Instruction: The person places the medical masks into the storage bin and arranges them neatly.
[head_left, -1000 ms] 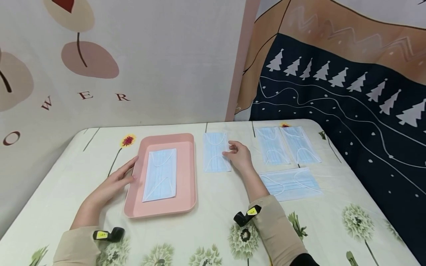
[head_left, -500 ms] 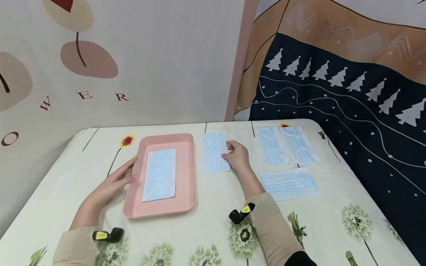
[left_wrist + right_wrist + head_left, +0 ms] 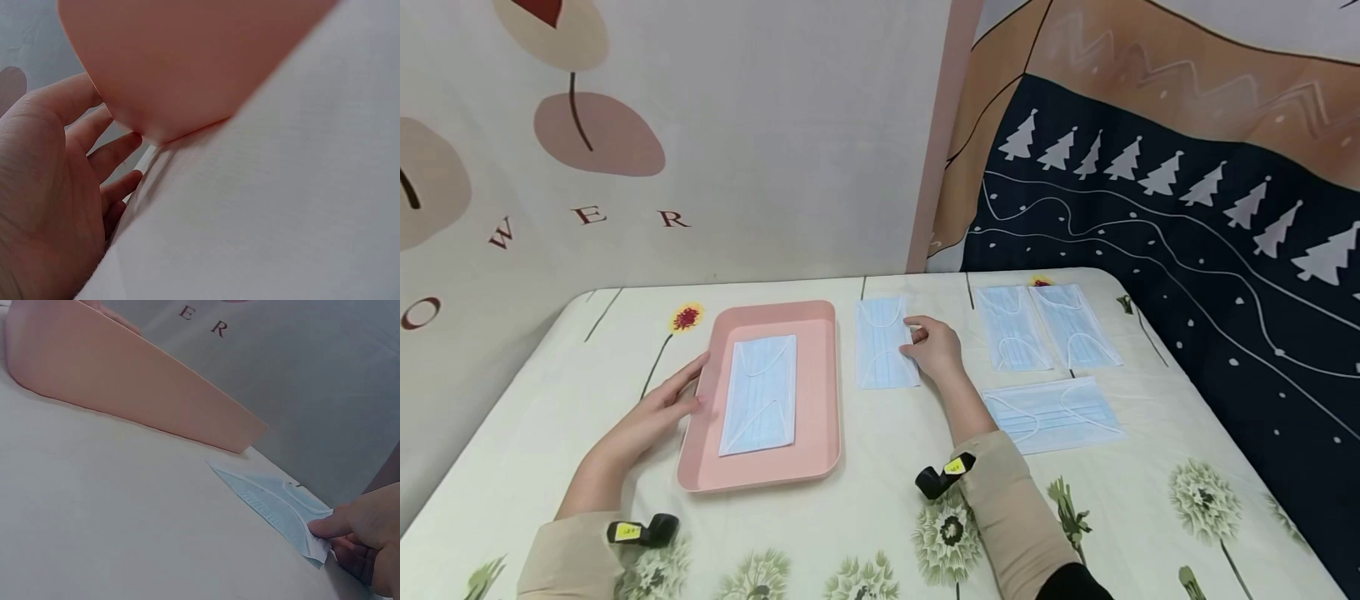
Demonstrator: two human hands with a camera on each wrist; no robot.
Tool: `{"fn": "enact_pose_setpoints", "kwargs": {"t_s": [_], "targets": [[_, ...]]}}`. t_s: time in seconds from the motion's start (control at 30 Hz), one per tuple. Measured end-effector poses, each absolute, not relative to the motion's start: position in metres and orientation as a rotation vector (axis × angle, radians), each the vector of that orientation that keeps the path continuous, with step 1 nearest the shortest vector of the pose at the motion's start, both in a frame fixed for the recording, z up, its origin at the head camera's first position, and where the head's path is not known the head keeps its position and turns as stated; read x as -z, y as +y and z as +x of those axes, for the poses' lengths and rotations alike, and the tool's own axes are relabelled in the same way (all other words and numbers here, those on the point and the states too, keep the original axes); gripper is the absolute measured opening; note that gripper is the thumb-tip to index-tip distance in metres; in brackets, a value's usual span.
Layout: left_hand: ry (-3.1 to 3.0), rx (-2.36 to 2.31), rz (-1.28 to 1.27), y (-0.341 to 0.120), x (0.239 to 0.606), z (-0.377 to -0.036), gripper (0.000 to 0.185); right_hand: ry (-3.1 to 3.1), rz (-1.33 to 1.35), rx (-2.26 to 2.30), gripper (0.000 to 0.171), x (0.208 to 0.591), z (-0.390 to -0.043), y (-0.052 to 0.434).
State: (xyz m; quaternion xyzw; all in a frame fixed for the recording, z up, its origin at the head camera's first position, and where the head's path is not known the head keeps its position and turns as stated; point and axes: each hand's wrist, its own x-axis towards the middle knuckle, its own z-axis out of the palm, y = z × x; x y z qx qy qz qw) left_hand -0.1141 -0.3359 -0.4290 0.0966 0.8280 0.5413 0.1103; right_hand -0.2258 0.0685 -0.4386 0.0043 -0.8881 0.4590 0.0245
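Observation:
A pink tray (image 3: 812, 392) stands left of centre, with one light blue face mask (image 3: 760, 393) lying in it. My left hand (image 3: 655, 417) touches the tray's left wall; in the left wrist view its fingers (image 3: 119, 150) are loosely extended against the outside. Right of the tray, another face mask (image 3: 878, 346) lies lengthwise on the table. My right hand (image 3: 936, 350) pinches this mask's right edge. The right wrist view shows the thumb (image 3: 331, 524) on top of the mask's edge and the other fingers curled beneath it.
Two face masks lie side by side at the back right, a left one (image 3: 1013, 325) and a right one (image 3: 1078, 325). A third mask (image 3: 1052, 414) lies crosswise in front of them. Flowered cloth (image 3: 865, 517) covers the table, and a printed curtain (image 3: 820, 142) hangs behind.
My right hand has shifted very slightly left at the mask's edge, and its forearm has moved a little left too. The left hand and the tray stay as they were.

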Motion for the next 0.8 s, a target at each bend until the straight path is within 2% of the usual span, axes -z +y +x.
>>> {"fn": "enact_pose_setpoints", "kwargs": {"t_s": [0.8], "targets": [[2.436, -1.588, 0.289, -0.3378, 0.4285, -0.1149, 0.07, -2.764, 0.022, -1.705, 0.049, 0.4334, -0.222, 0.0754]]}}
